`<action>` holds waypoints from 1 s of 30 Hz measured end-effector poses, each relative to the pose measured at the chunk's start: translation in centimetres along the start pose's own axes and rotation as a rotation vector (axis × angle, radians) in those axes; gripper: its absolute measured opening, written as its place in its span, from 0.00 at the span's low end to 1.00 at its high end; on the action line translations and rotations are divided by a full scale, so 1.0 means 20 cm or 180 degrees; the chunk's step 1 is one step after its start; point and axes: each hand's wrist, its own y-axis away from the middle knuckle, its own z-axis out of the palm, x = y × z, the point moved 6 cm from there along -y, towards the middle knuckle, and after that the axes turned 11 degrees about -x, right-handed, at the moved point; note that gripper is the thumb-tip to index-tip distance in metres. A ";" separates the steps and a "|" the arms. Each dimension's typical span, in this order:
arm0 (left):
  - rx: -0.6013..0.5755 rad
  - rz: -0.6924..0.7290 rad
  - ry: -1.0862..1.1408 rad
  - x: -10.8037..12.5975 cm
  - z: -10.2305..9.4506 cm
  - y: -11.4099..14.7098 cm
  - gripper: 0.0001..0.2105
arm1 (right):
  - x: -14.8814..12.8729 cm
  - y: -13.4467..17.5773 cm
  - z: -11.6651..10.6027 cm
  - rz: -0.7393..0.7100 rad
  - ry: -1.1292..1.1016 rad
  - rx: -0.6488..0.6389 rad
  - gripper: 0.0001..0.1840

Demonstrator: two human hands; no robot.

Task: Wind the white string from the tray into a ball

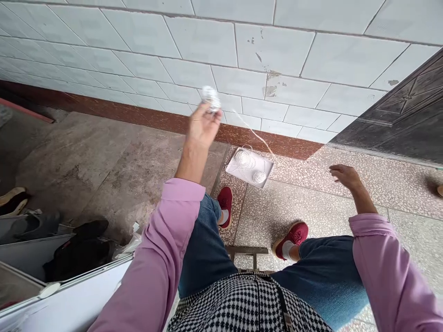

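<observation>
Many glazed wall tiles (284, 50) are set above speckled terrazzo (294, 203); wound white string (210, 96) is gripped by the left hand (203, 128), off the shallow tray (247, 178)'s far-left corner; the right hand (346, 176) is held unclenched.

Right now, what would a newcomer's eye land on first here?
Probably the blurred white bundle of cord in the left hand, in front of the tiled wall. Next, the white tray on the floor, holding a loose coil and a small ball. The red shoes stand out too, nearer the person than the tray.
</observation>
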 end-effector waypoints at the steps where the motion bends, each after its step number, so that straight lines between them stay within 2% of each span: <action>1: -0.0285 -0.0237 -0.0081 -0.07 0.09 0.02 0.06 | -0.07 -0.01 0.05 -0.0091 -0.0010 -0.0079 0.06; 5: -0.1605 -0.1180 -0.0282 -0.38 0.45 0.18 0.15 | -0.44 0.04 0.29 -0.0920 -0.0536 -0.0426 0.19; 7: -0.2041 -0.1483 -0.0314 -0.50 0.57 0.27 0.16 | -0.62 0.09 0.42 -0.1280 -0.0899 -0.0592 0.23; 10: -0.2343 -0.1664 -0.0358 -0.61 0.67 0.37 0.16 | -0.78 0.16 0.59 -0.1414 -0.1270 -0.0964 0.24; 13: -0.2445 -0.1614 -0.0536 -0.64 0.70 0.40 0.18 | -0.81 0.23 0.70 -0.1312 -0.1466 -0.1418 0.24; 16: -0.2338 -0.1428 -0.0743 -0.61 0.68 0.38 0.18 | -0.79 0.28 0.71 -0.1286 -0.1470 -0.1528 0.25; 18: -0.2196 -0.1380 -0.0777 -0.60 0.67 0.36 0.18 | -0.78 0.32 0.67 -0.1459 -0.1204 -0.1288 0.26; 21: -0.2054 -0.1446 -0.0851 -0.63 0.65 0.35 0.17 | -0.82 0.40 0.65 -0.1889 -0.0433 -0.1013 0.31; 23: -0.1988 -0.1339 -0.1151 -0.66 0.64 0.34 0.17 | -0.86 0.47 0.67 -0.2082 0.0031 -0.1113 0.32; 25: -0.1928 -0.0918 -0.1637 -0.65 0.64 0.33 0.18 | -0.89 0.52 0.69 -0.2143 0.0196 -0.1294 0.31; 27: -0.2018 -0.0418 -0.2054 -0.63 0.66 0.34 0.19 | -0.91 0.53 0.66 -0.2148 0.0068 -0.1238 0.29; 28: -0.2177 -0.0277 -0.2158 -0.62 0.67 0.36 0.19 | -0.91 0.52 0.62 -0.2157 -0.0043 -0.1065 0.29; 30: -0.2674 -0.0356 -0.2109 -0.64 0.71 0.41 0.19 | -0.89 0.47 0.53 -0.2181 -0.0198 -0.0576 0.28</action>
